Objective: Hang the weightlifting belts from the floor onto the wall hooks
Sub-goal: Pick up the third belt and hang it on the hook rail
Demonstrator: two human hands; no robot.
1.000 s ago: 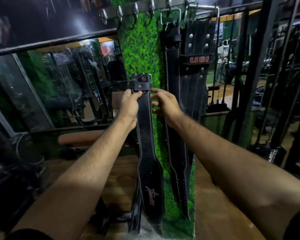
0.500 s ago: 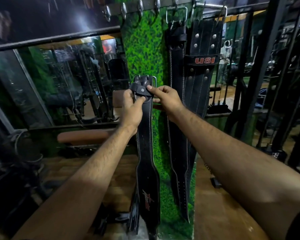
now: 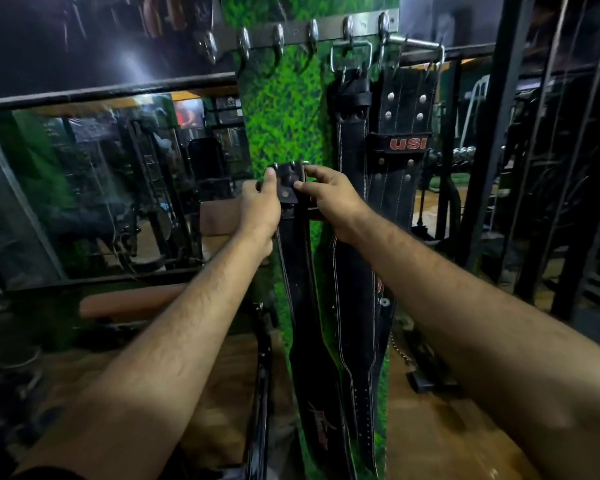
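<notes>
A black leather weightlifting belt (image 3: 307,306) hangs straight down in front of the green grass-covered pillar. My left hand (image 3: 262,209) grips its top end from the left, just below the buckle (image 3: 290,176). My right hand (image 3: 329,199) pinches the same end from the right. High on the pillar runs a metal hook rail (image 3: 291,34); its left hooks are bare. Two more black belts hang from its right hooks: a plain one (image 3: 352,188) and a wide one marked USI (image 3: 404,133).
A mirror wall (image 3: 111,188) with a black frame fills the left. A brown padded bench (image 3: 132,303) stands low on the left. Black steel rack bars (image 3: 492,161) rise at the right. Wooden floor (image 3: 440,431) lies below.
The view has tilted up, so the hook rail shows fully. Both hands have shifted their hold on the belt's buckle end, with my right fingers now pinching it.
</notes>
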